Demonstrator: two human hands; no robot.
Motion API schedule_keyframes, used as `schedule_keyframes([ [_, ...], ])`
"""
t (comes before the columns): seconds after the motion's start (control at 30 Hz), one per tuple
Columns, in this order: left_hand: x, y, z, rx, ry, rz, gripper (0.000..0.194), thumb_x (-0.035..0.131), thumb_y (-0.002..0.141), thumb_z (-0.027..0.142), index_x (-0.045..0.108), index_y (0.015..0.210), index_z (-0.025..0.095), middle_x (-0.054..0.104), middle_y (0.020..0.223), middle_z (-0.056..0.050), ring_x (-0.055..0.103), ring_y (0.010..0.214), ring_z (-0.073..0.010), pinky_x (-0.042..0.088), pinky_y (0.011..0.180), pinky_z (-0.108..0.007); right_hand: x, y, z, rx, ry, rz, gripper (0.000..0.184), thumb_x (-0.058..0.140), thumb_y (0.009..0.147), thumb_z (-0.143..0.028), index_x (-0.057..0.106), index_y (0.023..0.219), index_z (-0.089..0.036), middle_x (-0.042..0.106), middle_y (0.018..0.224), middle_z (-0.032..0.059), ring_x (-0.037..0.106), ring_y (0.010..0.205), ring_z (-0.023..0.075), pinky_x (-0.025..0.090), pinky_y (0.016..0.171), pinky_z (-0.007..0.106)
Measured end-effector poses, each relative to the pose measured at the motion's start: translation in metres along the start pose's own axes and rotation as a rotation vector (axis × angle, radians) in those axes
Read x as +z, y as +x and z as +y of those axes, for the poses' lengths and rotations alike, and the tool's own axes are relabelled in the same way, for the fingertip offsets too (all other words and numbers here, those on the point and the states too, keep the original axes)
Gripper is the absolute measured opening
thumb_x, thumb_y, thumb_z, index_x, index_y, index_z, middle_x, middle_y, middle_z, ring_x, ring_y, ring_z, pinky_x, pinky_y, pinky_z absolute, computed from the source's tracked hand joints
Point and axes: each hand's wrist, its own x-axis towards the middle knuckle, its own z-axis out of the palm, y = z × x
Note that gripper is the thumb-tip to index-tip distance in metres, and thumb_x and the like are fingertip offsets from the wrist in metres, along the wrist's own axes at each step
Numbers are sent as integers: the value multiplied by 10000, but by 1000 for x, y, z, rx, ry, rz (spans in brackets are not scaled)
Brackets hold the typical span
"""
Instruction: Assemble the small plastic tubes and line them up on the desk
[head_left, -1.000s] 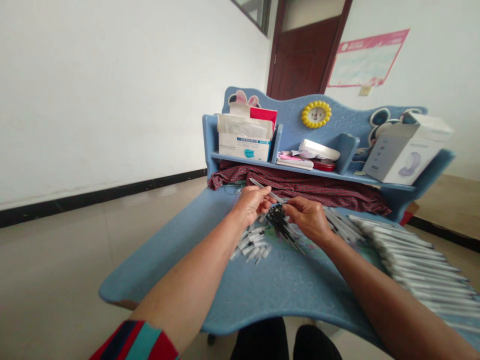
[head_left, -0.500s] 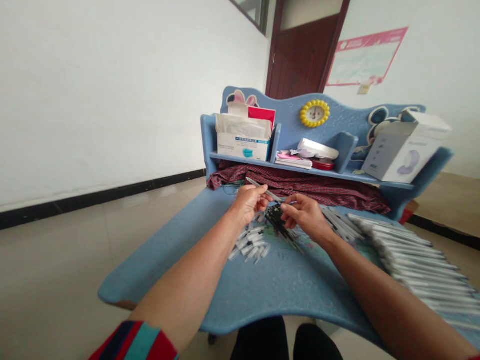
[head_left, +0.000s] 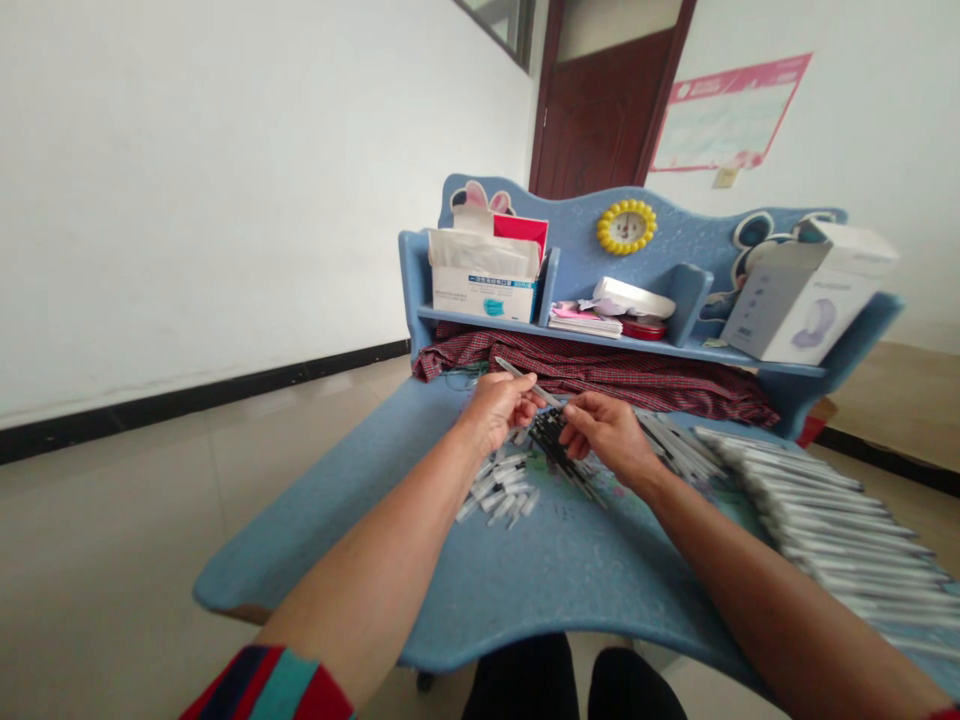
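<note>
White plastered walls (head_left: 225, 200) on 2 sides, black skirting strip (head_left: 202, 400) along the base, pale tile floor (head_left: 112, 540). Dark red wooden door (head_left: 600, 110) at far end, pale panel (head_left: 619, 12) above it. Window frame (head_left: 495, 25) cut off at top edge. Pink-edged poster (head_left: 724, 112) on right wall. Blue kids' desk (head_left: 562, 580) with shelf hutch (head_left: 480, 314), yellow sunflower clock (head_left: 626, 227) on back panel. Light soft, even.

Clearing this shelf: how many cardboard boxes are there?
2: a face-mask box at the left end, a white carton at the right; the white item between is unclear.
</note>
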Motion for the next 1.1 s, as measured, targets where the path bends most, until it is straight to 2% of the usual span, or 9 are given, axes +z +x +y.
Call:
schedule_keyframes([
  [0.1, 1, -1, 0, -3, 20, 2, 222, 551, 790, 196, 533, 589, 102, 600, 519, -51, 430, 325, -42, 315, 334, -154, 1, -1, -1, 38, -34, -4, 393, 470, 788, -541, 502, 698, -160, 604, 507, 8, 536, 361, 98, 415, 358, 191],
  [0.27, 1, -1, 0, -11, 12, 4, 211, 560, 785, 197, 529, 597, 106, 593, 512, -47, 427, 320, -47, 315, 334, -161, 2, -1, -1, 39, 16, -1, 316, 621, 702, -442, 495, 809, -172, 610, 512, -25, 531, 350, 97, 404, 342, 177],
  [0.43, 1, -1, 0, -11, 12, -3, 200, 559, 784, 191, 519, 605, 111, 596, 521, -48, 430, 324, -47, 309, 334, -161, 2, -1, 0, 88, 19, -26, 356, 491, 783, -508, 519, 749, -155, 613, 493, 7, 533, 338, 100, 403, 334, 182],
  [0.57, 1, -2, 0, -6, 18, 3, 204, 548, 789, 187, 515, 602, 110, 593, 517, -49, 429, 326, -46, 310, 335, -160, 2, -1, 0, 73, 41, -25, 301, 613, 711, -439, 500, 784, -170, 617, 502, -22, 532, 340, 99, 400, 334, 178],
  [0.73, 1, -1, 0, -12, 13, -8, 194, 544, 790, 183, 511, 613, 110, 600, 532, -53, 438, 335, -48, 311, 335, -160, 3, -1, 0, 138, 62, -68, 309, 493, 789, -464, 512, 741, -159, 618, 490, 7, 536, 332, 108, 402, 327, 188],
  [0.93, 2, -1, 0, -3, 13, -8, 199, 546, 791, 186, 516, 609, 109, 597, 528, -52, 439, 333, -50, 317, 337, -164, 3, -1, 1, 108, 79, -39, 267, 613, 717, -396, 478, 783, -176, 615, 489, -23, 531, 332, 107, 402, 325, 182],
  [1.1, 2, -1, 0, -9, 30, -4, 194, 543, 789, 184, 509, 614, 108, 593, 529, -42, 434, 329, -47, 316, 336, -162, 2, 0, 2, 163, 77, -81, 311, 497, 792, -469, 506, 762, -159, 617, 489, 8, 541, 333, 112, 399, 320, 185],
])
